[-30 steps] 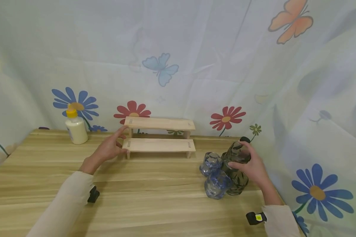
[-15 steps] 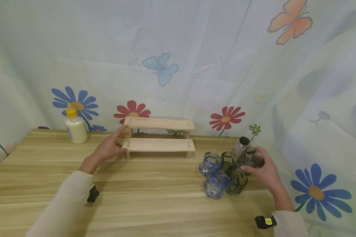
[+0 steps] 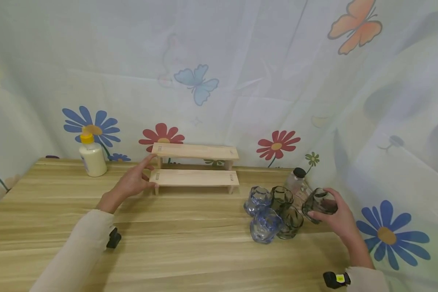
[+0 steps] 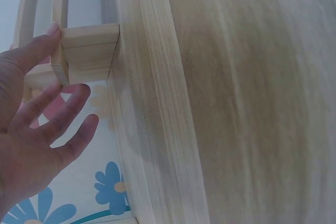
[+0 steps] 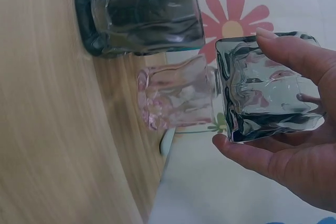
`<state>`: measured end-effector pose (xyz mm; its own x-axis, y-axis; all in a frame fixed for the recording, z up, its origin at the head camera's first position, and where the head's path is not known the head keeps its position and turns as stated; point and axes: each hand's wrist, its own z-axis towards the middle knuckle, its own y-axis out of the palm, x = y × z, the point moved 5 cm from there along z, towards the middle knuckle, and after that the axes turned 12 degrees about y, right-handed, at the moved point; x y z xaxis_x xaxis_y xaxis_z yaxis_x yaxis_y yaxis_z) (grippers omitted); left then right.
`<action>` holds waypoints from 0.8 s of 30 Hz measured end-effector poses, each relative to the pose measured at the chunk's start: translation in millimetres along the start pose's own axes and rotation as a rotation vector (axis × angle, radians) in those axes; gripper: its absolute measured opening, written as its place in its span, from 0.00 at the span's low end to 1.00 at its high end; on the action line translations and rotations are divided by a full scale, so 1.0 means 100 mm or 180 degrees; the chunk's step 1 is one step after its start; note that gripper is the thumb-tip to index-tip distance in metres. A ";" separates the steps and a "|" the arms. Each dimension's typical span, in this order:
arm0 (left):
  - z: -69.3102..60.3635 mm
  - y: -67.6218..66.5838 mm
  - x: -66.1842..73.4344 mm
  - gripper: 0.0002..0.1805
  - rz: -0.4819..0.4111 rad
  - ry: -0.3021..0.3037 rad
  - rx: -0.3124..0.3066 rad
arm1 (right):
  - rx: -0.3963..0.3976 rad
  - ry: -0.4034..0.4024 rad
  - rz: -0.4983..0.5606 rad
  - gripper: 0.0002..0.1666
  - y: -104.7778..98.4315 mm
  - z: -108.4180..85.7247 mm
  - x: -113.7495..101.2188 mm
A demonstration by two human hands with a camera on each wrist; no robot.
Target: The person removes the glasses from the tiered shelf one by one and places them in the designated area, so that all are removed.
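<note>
My right hand (image 3: pixel 341 221) grips a smoky grey glass tumbler (image 3: pixel 319 207) above the table's right side, thumb on one side and fingers round the other. In the right wrist view the grey tumbler (image 5: pixel 268 90) is clear of the table. Left of it stand two dark grey tumblers (image 3: pixel 288 223) and two blue tumblers (image 3: pixel 264 227), bunched together. A pale pink tumbler (image 5: pixel 178 93) stands behind, partly covered in the head view. My left hand (image 3: pixel 133 182) holds the left end of a two-tier wooden stand (image 3: pixel 195 178), with thumb and fingers about the lower board (image 4: pixel 60 61).
A bottle with a black cap (image 3: pixel 299 173) stands behind the glasses. At the back left is a cream-coloured bottle with a yellow top (image 3: pixel 93 160). A flower-printed curtain (image 3: pixel 219 101) hangs behind the wooden table (image 3: pixel 190 243) and along its right side.
My right hand has carried the grey tumbler right and toward me, away from above the other glasses. The black-capped bottle and pink tumbler now show more. My left hand stays put.
</note>
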<state>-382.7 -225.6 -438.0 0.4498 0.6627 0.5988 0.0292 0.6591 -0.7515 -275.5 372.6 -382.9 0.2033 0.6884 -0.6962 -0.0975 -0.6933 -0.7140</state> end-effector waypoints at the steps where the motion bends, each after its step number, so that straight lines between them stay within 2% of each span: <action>1: 0.00 0.00 0.00 0.57 0.0000 -0.0006 -0.0004 | -0.0001 0.0006 0.0009 0.60 0.00 0.00 0.02; 13: -0.01 0.02 -0.01 0.57 -0.0020 -0.0049 -0.0015 | -0.0020 0.0011 -0.0115 0.60 0.09 0.08 0.29; 24: 0.00 0.01 -0.01 0.57 -0.0005 -0.0073 -0.0010 | -0.0015 -0.0154 0.0103 0.58 0.26 0.14 0.46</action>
<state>-383.3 -226.0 -439.4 0.4293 0.6696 0.6061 0.0326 0.6591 -0.7513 -282.7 389.5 -434.1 0.1528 0.6750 -0.7218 -0.0987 -0.7163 -0.6908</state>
